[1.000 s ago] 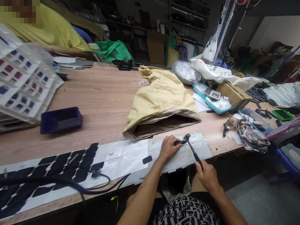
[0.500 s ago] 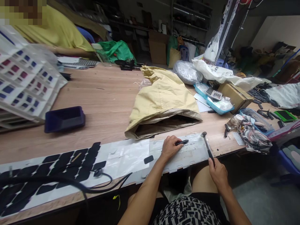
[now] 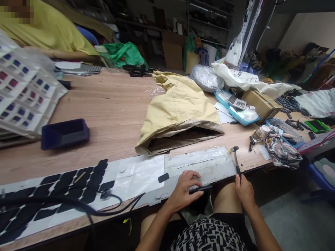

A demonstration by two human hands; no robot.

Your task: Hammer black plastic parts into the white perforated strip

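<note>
In my right hand (image 3: 245,193) is the black handle of a small hammer (image 3: 236,162), its head up over the right end of the board. My left hand (image 3: 186,188) grips a slim black stick-like piece (image 3: 206,189) at the table's front edge; its exact kind I cannot make out. Behind the left hand lies a grey-white board (image 3: 204,162) with tape and scuffs on it. A small black rounded patch (image 3: 163,177) sits on this board, left of the hand.
A yellow cloth sack (image 3: 180,108) lies mouth-forward behind the board. Black pads (image 3: 87,181) on white sheeting and a dark cable (image 3: 78,206) are at the left, near a purple tray (image 3: 65,134). A blue basket (image 3: 285,132) stands right. A person in yellow (image 3: 60,35) sits far left.
My left hand has drawn back toward me with the black piece, from the board's middle to its front edge. The hammer's head has shifted slightly right, still in my right hand.
</note>
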